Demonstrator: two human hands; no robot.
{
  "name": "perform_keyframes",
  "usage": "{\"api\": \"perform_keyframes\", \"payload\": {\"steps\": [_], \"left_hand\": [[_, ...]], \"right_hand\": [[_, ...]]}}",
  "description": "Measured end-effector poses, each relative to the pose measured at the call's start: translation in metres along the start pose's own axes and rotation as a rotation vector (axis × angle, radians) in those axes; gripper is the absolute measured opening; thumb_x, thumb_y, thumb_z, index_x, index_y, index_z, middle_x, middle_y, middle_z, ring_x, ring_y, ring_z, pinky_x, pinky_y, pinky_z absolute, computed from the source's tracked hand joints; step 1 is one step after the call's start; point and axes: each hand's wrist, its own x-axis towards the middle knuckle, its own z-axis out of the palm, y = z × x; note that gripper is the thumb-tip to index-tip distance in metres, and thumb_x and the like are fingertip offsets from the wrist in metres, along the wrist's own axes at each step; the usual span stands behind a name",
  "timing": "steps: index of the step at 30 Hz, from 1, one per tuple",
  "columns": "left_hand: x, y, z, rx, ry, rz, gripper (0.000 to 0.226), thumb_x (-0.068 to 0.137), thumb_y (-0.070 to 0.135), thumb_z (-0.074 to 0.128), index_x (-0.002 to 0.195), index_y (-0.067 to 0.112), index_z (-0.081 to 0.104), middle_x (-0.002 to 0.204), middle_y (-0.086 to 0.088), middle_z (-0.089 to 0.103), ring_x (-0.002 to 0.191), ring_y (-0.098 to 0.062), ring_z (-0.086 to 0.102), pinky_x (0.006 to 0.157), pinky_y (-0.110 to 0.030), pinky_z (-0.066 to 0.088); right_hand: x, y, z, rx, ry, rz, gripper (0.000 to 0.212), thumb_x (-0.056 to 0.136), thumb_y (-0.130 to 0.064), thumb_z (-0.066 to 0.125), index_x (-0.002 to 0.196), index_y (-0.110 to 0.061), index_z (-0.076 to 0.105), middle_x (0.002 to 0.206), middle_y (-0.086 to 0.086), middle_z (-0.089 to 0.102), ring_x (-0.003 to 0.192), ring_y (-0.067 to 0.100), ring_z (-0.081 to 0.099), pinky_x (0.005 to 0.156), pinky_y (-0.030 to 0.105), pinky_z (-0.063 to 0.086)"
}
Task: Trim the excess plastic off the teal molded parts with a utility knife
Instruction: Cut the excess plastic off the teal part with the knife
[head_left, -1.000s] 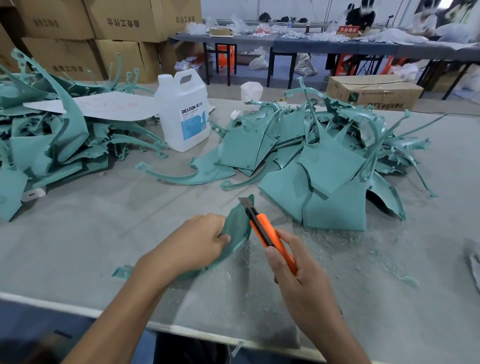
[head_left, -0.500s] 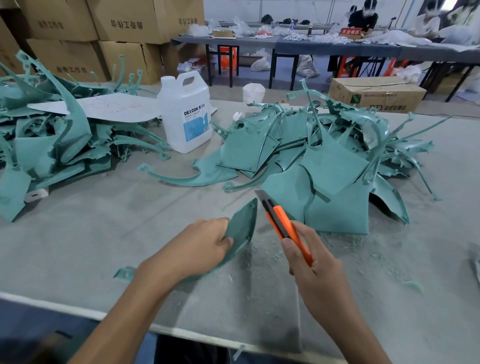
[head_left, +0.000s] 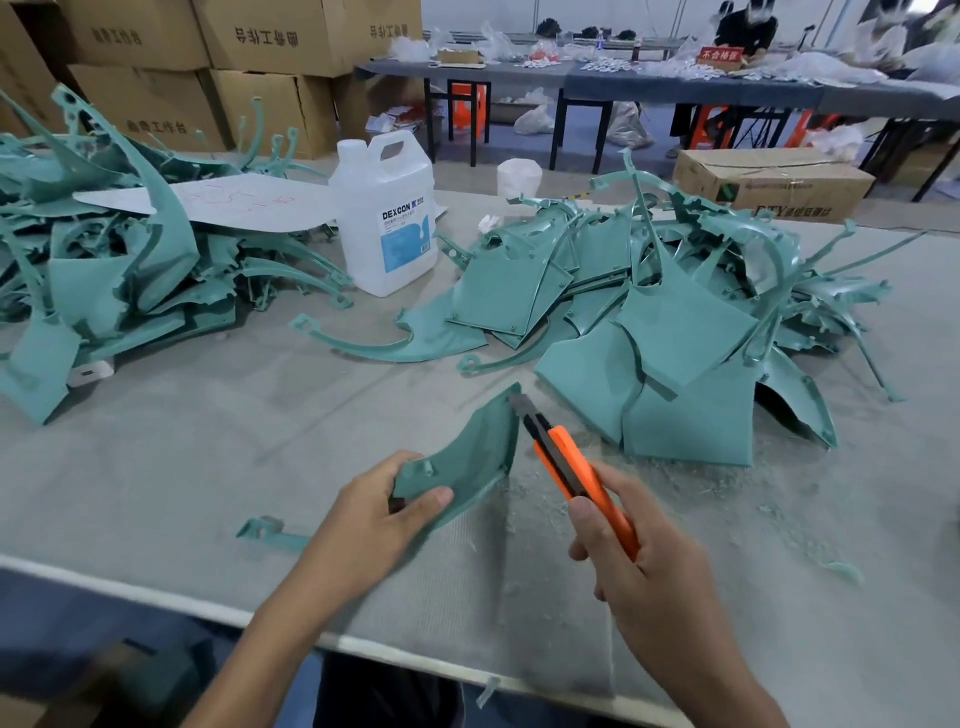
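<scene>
My left hand (head_left: 382, 512) grips a curved teal molded part (head_left: 470, 457) by its lower end, thumb on top, and tilts it up off the grey table. My right hand (head_left: 636, 566) holds an orange utility knife (head_left: 569, 465) with the blade out. The blade tip sits against the part's upper right edge, near its top corner. A thin tail of the same part (head_left: 265, 530) shows left of my left wrist. Teal shavings (head_left: 550, 514) lie under the knife.
A large pile of teal parts (head_left: 675, 322) fills the table behind the knife, another pile (head_left: 104, 265) lies at the left. A white DEXCON jug (head_left: 387, 218) stands between them beside a white sheet (head_left: 234, 200). Cardboard boxes (head_left: 260, 36) stack behind. The table's front edge (head_left: 156, 590) runs below my hands.
The knife lifted off the part's edge, swung to the right, and now has its blade back at the top corner. My left hand tilted the part upward, showing its inner face.
</scene>
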Motion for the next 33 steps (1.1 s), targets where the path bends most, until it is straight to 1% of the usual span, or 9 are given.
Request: {"api": "perform_keyframes", "payload": {"steps": [4, 6, 10, 14, 18, 20, 25, 29, 33], "left_hand": [[0.002, -0.008, 0.005, 0.031, 0.009, 0.004, 0.026, 0.081, 0.055, 0.063, 0.090, 0.030, 0.065, 0.070, 0.003, 0.063, 0.064, -0.007, 0.052, 0.064, -0.037, 0.048], [0.003, -0.012, 0.005, 0.048, -0.012, 0.002, 0.021, 0.086, 0.049, 0.065, 0.087, 0.029, 0.066, 0.066, 0.009, 0.058, 0.061, -0.006, 0.048, 0.060, -0.035, 0.045], [0.003, -0.017, 0.004, 0.043, -0.048, 0.015, 0.016, 0.094, 0.038, 0.066, 0.080, 0.030, 0.063, 0.061, 0.012, 0.052, 0.057, -0.004, 0.044, 0.056, -0.029, 0.038], [0.003, -0.013, 0.004, -0.013, -0.074, 0.034, 0.012, 0.093, 0.046, 0.063, 0.084, 0.039, 0.066, 0.062, 0.019, 0.056, 0.056, 0.002, 0.047, 0.052, -0.019, 0.038], [0.002, -0.012, 0.005, 0.031, -0.047, 0.051, 0.021, 0.085, 0.059, 0.059, 0.074, 0.041, 0.061, 0.058, 0.018, 0.050, 0.055, -0.001, 0.042, 0.053, -0.023, 0.035], [0.001, -0.011, 0.005, 0.035, -0.043, 0.054, 0.021, 0.086, 0.060, 0.059, 0.076, 0.042, 0.061, 0.058, 0.017, 0.050, 0.054, -0.001, 0.042, 0.052, -0.023, 0.034], [-0.001, -0.005, 0.005, 0.019, -0.059, 0.065, 0.032, 0.084, 0.070, 0.058, 0.076, 0.039, 0.061, 0.059, 0.016, 0.050, 0.054, -0.001, 0.043, 0.050, -0.020, 0.033], [-0.002, -0.005, 0.004, 0.040, -0.075, 0.056, 0.031, 0.088, 0.063, 0.059, 0.078, 0.034, 0.059, 0.062, 0.014, 0.052, 0.057, -0.002, 0.046, 0.055, -0.026, 0.037], [-0.006, 0.007, 0.002, 0.017, -0.118, 0.013, 0.033, 0.085, 0.061, 0.056, 0.088, 0.029, 0.061, 0.069, 0.011, 0.057, 0.062, -0.006, 0.051, 0.061, -0.033, 0.041]], "right_hand": [[-0.002, -0.026, 0.005, -0.072, -0.060, -0.085, 0.029, 0.094, -0.063, 0.046, 0.122, -0.058, 0.054, 0.068, -0.022, 0.063, 0.059, 0.000, 0.061, 0.056, 0.013, 0.046], [-0.002, -0.035, 0.008, -0.156, -0.078, -0.114, 0.035, 0.093, -0.057, 0.050, 0.126, -0.052, 0.059, 0.065, -0.030, 0.054, 0.064, -0.003, 0.056, 0.059, 0.008, 0.038], [0.001, -0.043, 0.007, -0.296, -0.128, -0.137, 0.040, 0.096, -0.053, 0.052, 0.136, -0.051, 0.054, 0.071, -0.017, 0.057, 0.076, 0.015, 0.059, 0.059, 0.023, 0.037], [0.010, -0.045, -0.009, -0.394, 0.081, -0.141, 0.042, 0.094, -0.049, 0.053, 0.136, -0.044, 0.058, 0.081, -0.006, 0.073, 0.068, 0.023, 0.068, 0.058, 0.038, 0.052], [0.000, -0.054, 0.000, -0.385, 0.028, -0.273, 0.036, 0.098, -0.048, 0.054, 0.132, -0.044, 0.060, 0.078, -0.009, 0.070, 0.061, 0.019, 0.065, 0.051, 0.033, 0.049], [0.002, -0.053, 0.000, -0.388, -0.050, -0.231, 0.039, 0.098, -0.054, 0.048, 0.136, -0.051, 0.053, 0.079, -0.008, 0.068, 0.066, 0.019, 0.065, 0.058, 0.035, 0.050], [0.011, -0.049, -0.016, -0.446, 0.144, -0.245, 0.040, 0.093, -0.044, 0.059, 0.133, -0.042, 0.060, 0.081, -0.010, 0.072, 0.066, 0.021, 0.068, 0.053, 0.035, 0.050], [0.004, -0.042, -0.007, -0.338, -0.057, -0.194, 0.038, 0.092, -0.050, 0.057, 0.131, -0.054, 0.055, 0.067, -0.013, 0.062, 0.057, 0.009, 0.060, 0.053, 0.029, 0.046], [0.019, -0.023, -0.020, -0.322, 0.208, -0.114, 0.034, 0.094, -0.051, 0.054, 0.129, -0.049, 0.057, 0.055, -0.009, 0.057, 0.044, 0.005, 0.053, 0.041, 0.026, 0.042]]}}
